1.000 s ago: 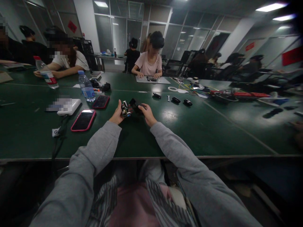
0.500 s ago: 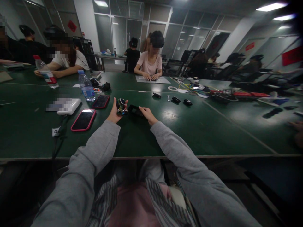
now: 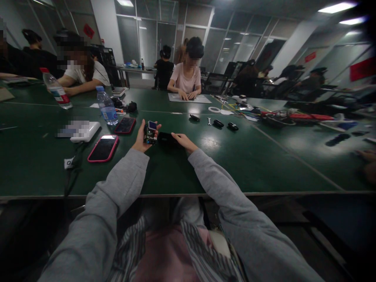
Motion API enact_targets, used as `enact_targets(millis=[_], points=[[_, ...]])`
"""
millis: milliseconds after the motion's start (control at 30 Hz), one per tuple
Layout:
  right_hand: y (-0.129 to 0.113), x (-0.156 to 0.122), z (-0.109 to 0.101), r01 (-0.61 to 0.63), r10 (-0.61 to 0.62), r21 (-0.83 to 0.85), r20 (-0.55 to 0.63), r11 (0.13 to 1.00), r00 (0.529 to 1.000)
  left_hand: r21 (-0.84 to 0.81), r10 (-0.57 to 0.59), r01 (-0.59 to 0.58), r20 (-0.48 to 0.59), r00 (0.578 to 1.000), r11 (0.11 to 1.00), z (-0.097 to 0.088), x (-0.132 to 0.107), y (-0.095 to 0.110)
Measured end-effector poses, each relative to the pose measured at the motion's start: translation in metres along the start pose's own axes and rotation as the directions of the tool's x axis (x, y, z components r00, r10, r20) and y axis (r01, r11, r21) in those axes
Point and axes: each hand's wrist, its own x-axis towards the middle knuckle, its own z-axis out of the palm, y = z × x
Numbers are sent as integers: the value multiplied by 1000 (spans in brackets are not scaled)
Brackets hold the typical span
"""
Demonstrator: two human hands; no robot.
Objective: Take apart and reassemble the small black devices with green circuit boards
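My left hand (image 3: 141, 137) is closed around the edges of a circuit board (image 3: 150, 135) with a small screen at its top end. The board's component side faces up toward me. Just to its right, my right hand (image 3: 183, 141) grips the right end of a black plastic case part (image 3: 167, 139) between thumb and fingers. Board and case part are held close side by side above the green table; a narrow gap seems to lie between them. The fingers under both things are mostly hidden.
Two phones (image 3: 103, 149) with red edges, a white box (image 3: 85, 131) with a cable and a water bottle (image 3: 107, 107) stand on the left. Small black parts (image 3: 217, 123) and a wrench (image 3: 209, 122) lie ahead right, with tangled wires (image 3: 243, 107) beyond. A person (image 3: 188, 74) sits opposite.
My left hand has turned the circuit board so that its face and screen show more fully. The black case part has tilted in my right hand, its opening no longer showing.
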Motion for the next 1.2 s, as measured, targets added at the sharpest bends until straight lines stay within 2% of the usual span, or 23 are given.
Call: enact_targets(millis=[100,267,333,400,467,567,633,733,833,933,1033,1200], points=[[-4,-1,-1,9,-8,-24,38,1000,999,6,-35,35,35,999,999,2,-1,0],[-2,1,0,76,-73,-118,25,990,997,4,-53,53,79,995,999,9,-6,-2],[0,1,1,106,-109,-173,-11,979,994,7,-42,42,53,998,999,12,-8,-4],[-2,-1,1,133,-159,-231,-99,964,982,3,-19,19,8,1000,1000,14,-8,-5],[-8,-5,2,180,-246,-276,-228,944,942,-11,5,-5,-34,999,1000,15,-8,-5],[-29,-17,10,307,-417,-325,-361,895,834,-27,48,-51,-98,994,998,14,-5,-4],[-46,-26,21,385,-510,-363,-370,849,776,-19,85,-88,-140,987,996,15,-4,-4],[-69,-38,44,452,-595,-424,-313,785,740,3,116,-117,-162,980,993,20,-4,-3],[-79,-38,64,491,-631,-460,-221,740,744,12,95,-95,-115,989,995,27,-8,-2],[-76,-29,69,493,-627,-460,-197,738,754,7,90,-90,-51,995,996,34,-14,2],[-66,-16,62,462,-575,-391,-250,796,779,5,108,-108,-27,994,994,41,-19,6],[-56,0,41,379,-389,-109,-399,919,830,-24,99,-99,22,995,995,56,-28,7]])
